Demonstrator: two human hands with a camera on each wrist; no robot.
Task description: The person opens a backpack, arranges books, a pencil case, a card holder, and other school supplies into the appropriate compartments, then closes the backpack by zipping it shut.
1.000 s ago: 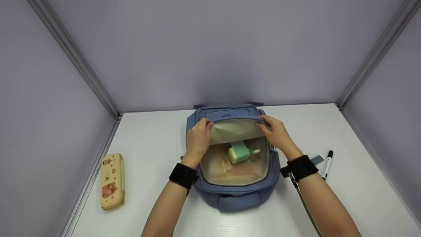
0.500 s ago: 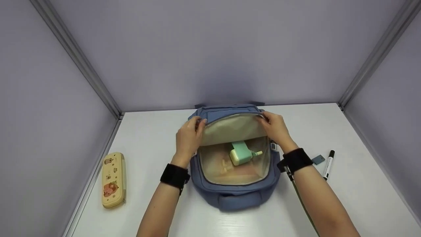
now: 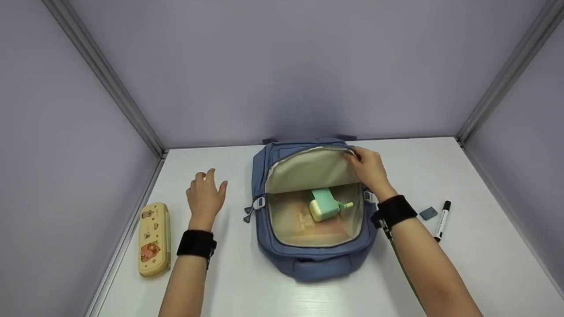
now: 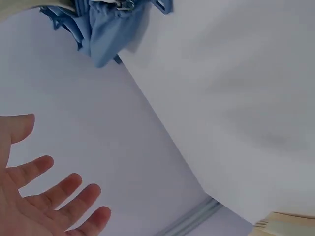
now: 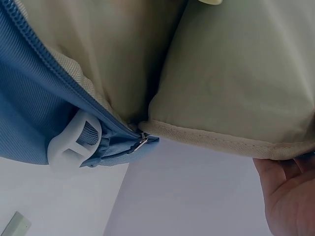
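A blue backpack [image 3: 321, 268] lies on the table with its main compartment unzipped and the beige-lined flap [image 3: 313, 171] raised. My right hand [image 3: 371, 169] pinches the flap's upper right edge; in the right wrist view its fingers [image 5: 270, 172] are at the trimmed border. Inside the bag is a green and pale yellow object [image 3: 325, 207] with a small nozzle-like end, its kind unclear. To the left of the bag, my left hand [image 3: 205, 198] hovers with spread fingers and holds nothing. It is nearest to a yellow pencil case [image 3: 153, 240] with cartoon prints.
A small blue-grey flat piece [image 3: 428, 213] and a white marker with a black cap [image 3: 442, 221] lie right of the bag. Zipper pulls [image 3: 248, 215] hang at the bag's left side. Panel walls enclose the white table [image 3: 229, 281] at back and sides.
My left hand has let go of the flap and moved left toward the pencil case. The right hand keeps its grip, and the flap stands slightly higher.
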